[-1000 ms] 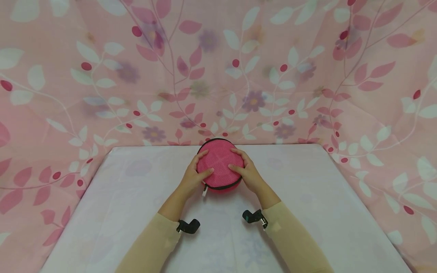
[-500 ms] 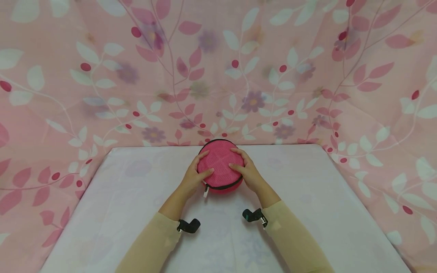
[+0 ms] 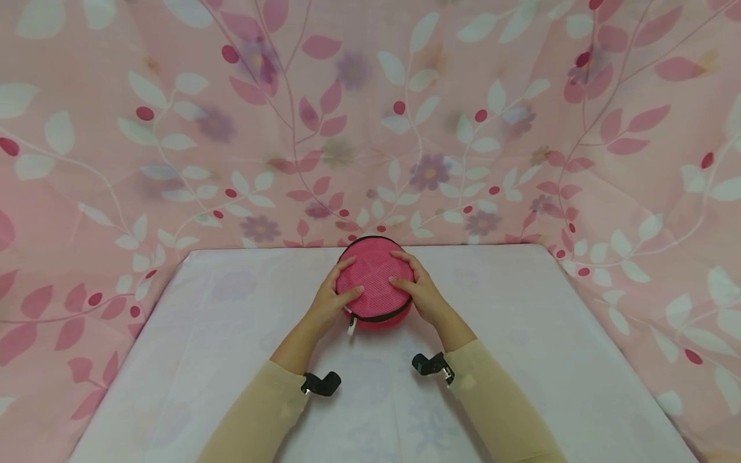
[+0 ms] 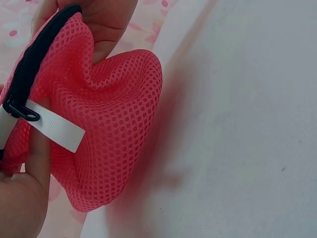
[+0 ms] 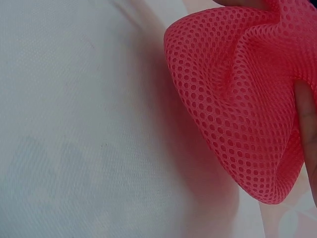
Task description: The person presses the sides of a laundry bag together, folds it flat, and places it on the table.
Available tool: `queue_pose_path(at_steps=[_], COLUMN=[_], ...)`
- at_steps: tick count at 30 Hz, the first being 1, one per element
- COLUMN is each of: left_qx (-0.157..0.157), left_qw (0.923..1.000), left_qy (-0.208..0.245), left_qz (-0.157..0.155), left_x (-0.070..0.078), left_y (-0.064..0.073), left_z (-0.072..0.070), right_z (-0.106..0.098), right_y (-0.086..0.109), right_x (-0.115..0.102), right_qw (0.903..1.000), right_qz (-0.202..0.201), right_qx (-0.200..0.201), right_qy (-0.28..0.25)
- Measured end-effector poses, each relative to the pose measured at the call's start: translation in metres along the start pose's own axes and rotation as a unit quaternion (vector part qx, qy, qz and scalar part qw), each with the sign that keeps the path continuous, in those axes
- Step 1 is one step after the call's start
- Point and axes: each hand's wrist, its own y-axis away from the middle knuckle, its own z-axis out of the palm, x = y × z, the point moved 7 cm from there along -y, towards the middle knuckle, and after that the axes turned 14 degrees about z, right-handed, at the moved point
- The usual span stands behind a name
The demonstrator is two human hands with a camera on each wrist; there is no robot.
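Between both hands is a round pink mesh laundry bag (image 3: 375, 299) with a black zipper running round its edge. The left hand (image 3: 330, 301) grips its left side, thumb on the top face and other fingers round the side and below. From the right, the right hand (image 3: 425, 297) holds it the same way. A white pull tab (image 4: 58, 130) hangs from the black zipper (image 4: 29, 64) beside the left hand. In the right wrist view the soft mesh underside (image 5: 237, 109) bulges and folds, with a finger pressing into it. The zipper looks closed where it shows.
A white cloth with faint prints covers the table (image 3: 231, 360). Pink floral curtain (image 3: 370, 128) hangs behind the table and along both sides. Small black cameras (image 3: 323, 384) are worn at the wrists, at the ends of beige sleeves (image 3: 260, 411).
The bag and both hands have barely moved; the bag has shifted very slightly to the right. The grip of both hands looks the same.
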Motion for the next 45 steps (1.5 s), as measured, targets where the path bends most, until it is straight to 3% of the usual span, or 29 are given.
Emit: queue_pose_path(at_steps=[10, 25, 45], left_qx=[0.000, 0.008, 0.034], left_qw=[0.9999, 0.9999, 0.9988], left_qy=[-0.005, -0.005, -0.031], left_qz=[-0.010, -0.008, -0.017], left_x=[-0.001, -0.003, -0.008], left_y=[0.001, -0.007, -0.014], left_z=[-0.001, -0.002, -0.009], right_z=[0.001, -0.001, -0.010], right_y=[-0.002, -0.005, -0.011], right_x=[0.005, 0.004, 0.011], right_qw=[0.9999, 0.9987, 0.9997], right_qz=[0.009, 0.026, 0.022], right_qx=[-0.010, -0.029, -0.004], right_qy=[-0.006, -0.033, -0.008])
